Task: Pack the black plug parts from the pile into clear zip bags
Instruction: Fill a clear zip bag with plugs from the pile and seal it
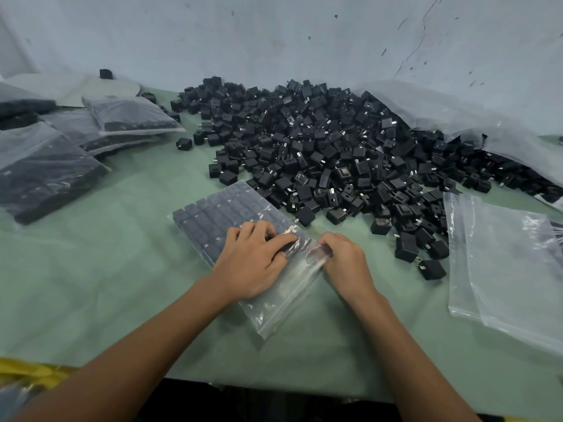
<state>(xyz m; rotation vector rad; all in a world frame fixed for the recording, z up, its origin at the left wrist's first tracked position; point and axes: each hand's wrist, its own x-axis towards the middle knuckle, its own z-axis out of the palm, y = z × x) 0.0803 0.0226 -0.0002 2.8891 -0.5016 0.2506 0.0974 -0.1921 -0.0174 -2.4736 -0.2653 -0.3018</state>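
Observation:
A clear zip bag [219, 214] lies on the green table in front of me, filled with rows of black plug parts. My left hand [253, 263] lies flat on the bag's near part, fingers pressing down on the plastic over the parts. My right hand [347, 260] pinches the bag's open edge at its right side. A big pile of loose black plug parts [329, 147] spreads across the table behind the bag, reaching to the right.
Several filled zip bags [45, 172] lie stacked at the left. Empty clear bags [502, 263] lie at the right, near the table's front edge. A large plastic sack [457, 114] drapes over the pile's right end. A grey wall stands behind.

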